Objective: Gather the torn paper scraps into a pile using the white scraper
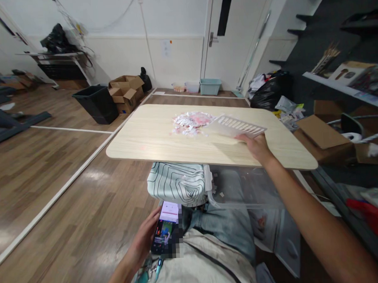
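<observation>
The right side of the phone (164,226) is masked by coarse blocks, and the small text on its screen cannot be read. Part of the left hand (146,227) is hidden by the phone. Some fingers of the right hand (257,146) are concealed by the slotted white piece (230,129). Single scraps in the pile (192,119) are too blurred to be told apart. The patterned cushion (176,183) is partly covered by the surface (145,135). The door (243,26) is cut off at the far edge.
</observation>
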Demonstrator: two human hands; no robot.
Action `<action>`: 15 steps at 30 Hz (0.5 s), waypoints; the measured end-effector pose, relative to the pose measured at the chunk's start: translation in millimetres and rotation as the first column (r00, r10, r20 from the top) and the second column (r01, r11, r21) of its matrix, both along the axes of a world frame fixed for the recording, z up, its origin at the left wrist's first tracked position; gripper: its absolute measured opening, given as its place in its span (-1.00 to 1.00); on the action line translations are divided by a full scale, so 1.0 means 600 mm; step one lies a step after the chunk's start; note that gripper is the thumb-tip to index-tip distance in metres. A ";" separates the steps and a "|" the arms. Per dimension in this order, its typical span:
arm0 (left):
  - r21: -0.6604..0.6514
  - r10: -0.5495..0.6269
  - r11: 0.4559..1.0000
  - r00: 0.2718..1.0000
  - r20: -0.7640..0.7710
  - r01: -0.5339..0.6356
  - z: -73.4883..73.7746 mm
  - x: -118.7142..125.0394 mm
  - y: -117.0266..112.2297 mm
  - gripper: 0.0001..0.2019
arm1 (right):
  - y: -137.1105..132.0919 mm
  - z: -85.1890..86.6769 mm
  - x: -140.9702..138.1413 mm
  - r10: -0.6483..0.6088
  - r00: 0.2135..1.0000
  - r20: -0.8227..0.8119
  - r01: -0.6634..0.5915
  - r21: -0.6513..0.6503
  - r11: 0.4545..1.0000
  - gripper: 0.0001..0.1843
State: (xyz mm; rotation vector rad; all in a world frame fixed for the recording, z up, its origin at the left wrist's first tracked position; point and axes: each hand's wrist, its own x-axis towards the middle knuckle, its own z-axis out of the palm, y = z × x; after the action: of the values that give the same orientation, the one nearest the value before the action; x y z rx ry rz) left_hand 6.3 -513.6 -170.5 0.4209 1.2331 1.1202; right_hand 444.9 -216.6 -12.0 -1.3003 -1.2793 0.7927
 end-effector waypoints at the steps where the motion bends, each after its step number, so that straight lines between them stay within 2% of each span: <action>1: -0.003 0.004 1.000 1.000 0.011 -0.004 0.000 -0.002 -0.001 -0.17 | 0.000 -0.002 -0.001 -0.009 1.000 -0.021 0.009 0.006 1.000 -0.63; 4: -0.052 0.019 0.999 0.999 0.033 -0.017 -0.004 -0.001 0.001 -0.09 | 0.004 -0.005 -0.002 0.011 0.999 -0.051 -0.011 -0.014 1.000 -0.47; 7: -0.043 0.022 0.999 1.000 0.011 -0.021 -0.007 0.006 0.004 -0.13 | 0.005 -0.005 -0.001 0.049 0.998 -0.037 -0.050 -0.034 0.998 -0.44; 9: -0.003 0.004 1.000 0.999 -0.035 -0.004 -0.009 0.009 0.005 -0.13 | 0.006 -0.005 0.000 0.061 0.998 -0.025 -0.062 -0.031 0.998 -0.46; 13: 0.023 0.023 1.000 0.986 -0.165 -0.020 -0.024 0.011 0.019 0.05 | 0.008 -0.009 0.006 0.081 0.997 0.010 -0.081 -0.008 0.997 -0.43; 15: 0.014 0.048 0.999 0.973 -0.225 -0.046 -0.032 0.015 0.031 0.01 | 0.010 -0.013 0.010 0.096 0.994 0.043 -0.097 0.007 0.995 -0.41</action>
State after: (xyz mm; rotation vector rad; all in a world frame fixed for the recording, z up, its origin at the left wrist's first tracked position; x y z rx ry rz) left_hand 15.4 -494.9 -189.5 0.5402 1.4433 1.1411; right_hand 450.7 -210.7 -19.8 -1.2613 -1.3864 0.8298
